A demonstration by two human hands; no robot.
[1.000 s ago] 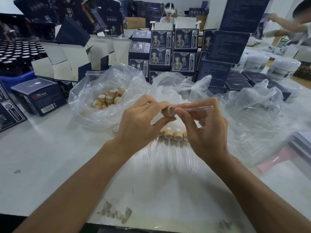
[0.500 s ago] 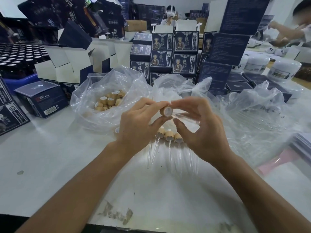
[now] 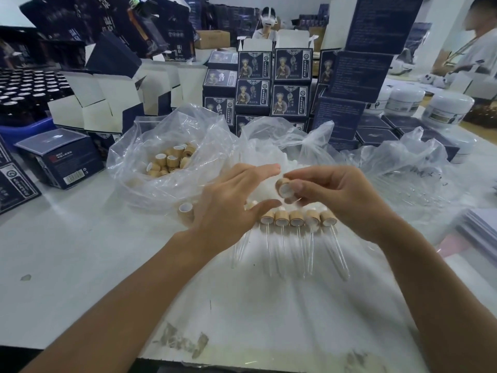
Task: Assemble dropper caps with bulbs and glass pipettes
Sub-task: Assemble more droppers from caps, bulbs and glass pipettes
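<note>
White table (image 3: pixel 80 278); dark boxes (image 3: pixel 271 84) stacked behind.

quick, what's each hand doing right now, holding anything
Left hand: open, fingers straight, holding nothing.
Right hand: pinches a round bamboo-coloured dropper cap with a white inside; whether a glass pipette is attached cannot be told.

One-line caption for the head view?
Right hand pinches a wooden cap above a row of finished droppers; left hand open beside it.
</note>
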